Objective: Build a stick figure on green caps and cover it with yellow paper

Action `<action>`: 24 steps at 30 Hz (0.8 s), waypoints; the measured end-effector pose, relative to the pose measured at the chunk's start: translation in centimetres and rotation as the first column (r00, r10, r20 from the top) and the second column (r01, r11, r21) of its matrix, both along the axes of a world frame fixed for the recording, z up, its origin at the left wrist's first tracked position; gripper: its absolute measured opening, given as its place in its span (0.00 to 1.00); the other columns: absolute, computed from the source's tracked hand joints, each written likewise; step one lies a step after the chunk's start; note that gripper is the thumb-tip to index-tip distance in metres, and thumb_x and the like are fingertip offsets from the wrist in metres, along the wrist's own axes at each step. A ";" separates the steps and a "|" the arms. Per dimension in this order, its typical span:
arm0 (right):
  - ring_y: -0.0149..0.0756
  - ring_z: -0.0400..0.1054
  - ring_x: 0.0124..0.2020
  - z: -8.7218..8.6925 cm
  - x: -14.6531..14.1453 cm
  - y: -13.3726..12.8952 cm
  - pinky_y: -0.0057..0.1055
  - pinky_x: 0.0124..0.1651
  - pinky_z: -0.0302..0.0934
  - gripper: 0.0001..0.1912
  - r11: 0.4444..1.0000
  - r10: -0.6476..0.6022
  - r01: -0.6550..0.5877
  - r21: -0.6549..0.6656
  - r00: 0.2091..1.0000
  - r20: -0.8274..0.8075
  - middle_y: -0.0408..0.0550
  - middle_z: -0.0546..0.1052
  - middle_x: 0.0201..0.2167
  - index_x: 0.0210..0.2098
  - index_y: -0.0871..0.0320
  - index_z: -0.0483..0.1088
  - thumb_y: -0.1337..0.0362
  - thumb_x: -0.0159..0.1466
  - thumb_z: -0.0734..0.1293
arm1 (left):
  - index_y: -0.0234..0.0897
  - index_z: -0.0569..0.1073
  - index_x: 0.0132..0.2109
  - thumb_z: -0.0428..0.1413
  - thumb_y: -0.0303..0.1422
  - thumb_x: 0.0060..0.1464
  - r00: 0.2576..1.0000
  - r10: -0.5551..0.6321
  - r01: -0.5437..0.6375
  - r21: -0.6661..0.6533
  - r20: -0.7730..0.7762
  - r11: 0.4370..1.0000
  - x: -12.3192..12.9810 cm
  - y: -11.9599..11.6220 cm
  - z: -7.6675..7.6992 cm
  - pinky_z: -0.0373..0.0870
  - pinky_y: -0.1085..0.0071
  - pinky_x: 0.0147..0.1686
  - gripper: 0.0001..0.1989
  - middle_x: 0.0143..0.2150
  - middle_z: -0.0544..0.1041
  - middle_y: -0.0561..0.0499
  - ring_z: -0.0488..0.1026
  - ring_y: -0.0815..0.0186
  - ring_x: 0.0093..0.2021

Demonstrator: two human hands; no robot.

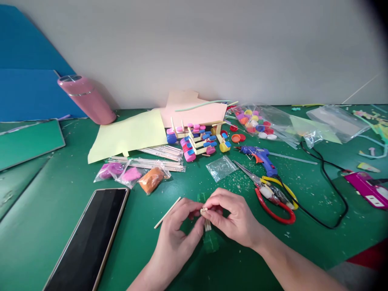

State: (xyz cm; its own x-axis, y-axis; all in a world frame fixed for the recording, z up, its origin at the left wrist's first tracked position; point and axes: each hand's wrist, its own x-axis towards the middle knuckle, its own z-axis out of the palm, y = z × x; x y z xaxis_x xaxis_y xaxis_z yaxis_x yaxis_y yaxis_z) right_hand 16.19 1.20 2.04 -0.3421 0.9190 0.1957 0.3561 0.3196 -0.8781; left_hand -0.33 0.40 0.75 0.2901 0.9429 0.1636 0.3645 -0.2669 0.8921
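Observation:
My left hand (182, 226) and my right hand (232, 216) meet over the green table, both closed in a pinch. Between their fingertips is a small bundle of pale wooden sticks (203, 210), with its cut ends facing me. Fingers cover most of its length. Just below the fingertips, short wooden pieces (207, 225) lie side by side; whether they belong to the same bundle I cannot tell. Green tape (210, 242) is stuck to the table under the hands. A loose wooden stick (167, 213) rests beside my left hand.
Beyond the hands stand small stick-and-clay models (198, 141). Bagged clay (151, 180) and a phone (87, 238) lie left, near a pink bottle (87, 99). At right are red-handled scissors (274, 202), yellow-handled pliers (283, 192), a blue glue gun (260, 157) and its black cord (336, 194).

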 end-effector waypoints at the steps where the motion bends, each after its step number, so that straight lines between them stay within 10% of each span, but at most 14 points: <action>1: 0.30 0.65 0.27 0.0 0.0 0.0 0.26 0.30 0.62 0.05 1.000 0.002 -0.002 0.004 1.000 -0.004 0.45 0.70 0.29 0.33 0.56 0.71 0.64 0.61 0.63 | 0.37 0.70 0.35 0.54 0.28 0.52 1.000 -0.004 0.004 0.008 -0.008 1.000 0.0 0.0 0.1 0.65 0.74 0.29 0.02 0.28 0.70 0.53 0.67 0.69 0.29; 10: 0.29 0.64 0.26 -0.3 0.0 -0.2 0.25 0.28 0.62 0.11 0.998 0.029 -0.027 0.064 0.999 -0.031 0.46 0.70 0.30 0.42 0.58 0.70 0.64 0.60 0.64 | 0.36 0.70 0.34 0.52 0.27 0.52 0.998 0.008 -0.010 0.022 0.065 1.000 -0.1 0.0 -0.1 0.65 0.74 0.27 0.02 0.27 0.71 0.53 0.67 0.70 0.27; 14: 0.29 0.65 0.27 0.3 1.4 0.3 0.26 0.31 0.62 0.11 0.979 -0.175 0.171 0.115 0.984 0.025 0.44 0.71 0.30 0.44 0.57 0.67 0.65 0.61 0.63 | 0.35 0.70 0.32 0.52 0.29 0.53 0.997 0.035 -0.032 -0.054 0.070 0.998 -0.1 0.0 -0.3 0.64 0.74 0.28 0.04 0.26 0.71 0.53 0.67 0.70 0.26; 19: 0.29 0.61 0.20 0.4 7.4 2.1 0.26 0.25 0.57 0.12 0.753 -0.654 0.596 0.279 0.723 0.221 0.40 0.68 0.18 0.25 0.56 0.65 0.56 0.60 0.63 | 0.35 0.70 0.31 0.52 0.30 0.53 0.998 0.032 -0.028 -0.068 0.059 0.997 -0.1 0.0 -0.2 0.63 0.74 0.28 0.05 0.25 0.70 0.54 0.64 0.71 0.25; 24: 0.37 0.66 0.29 -1.1 13.8 4.3 0.31 0.30 0.58 0.14 0.660 -0.730 0.683 0.313 0.483 0.485 0.50 0.72 0.34 0.35 0.58 0.67 0.53 0.58 0.62 | 0.35 0.71 0.31 0.51 0.31 0.54 0.995 0.006 0.006 -0.118 0.102 0.993 -0.1 -0.1 -0.4 0.62 0.75 0.27 0.06 0.25 0.70 0.53 0.64 0.71 0.26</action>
State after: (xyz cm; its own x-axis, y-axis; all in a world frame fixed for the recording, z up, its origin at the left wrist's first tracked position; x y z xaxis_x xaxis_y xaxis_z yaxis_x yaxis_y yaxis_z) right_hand 29.96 5.51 0.92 0.3555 0.8912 0.2817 0.8715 -0.2070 -0.4446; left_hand -0.43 0.30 0.39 0.2779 0.9573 0.0800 0.2699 -0.1577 0.9499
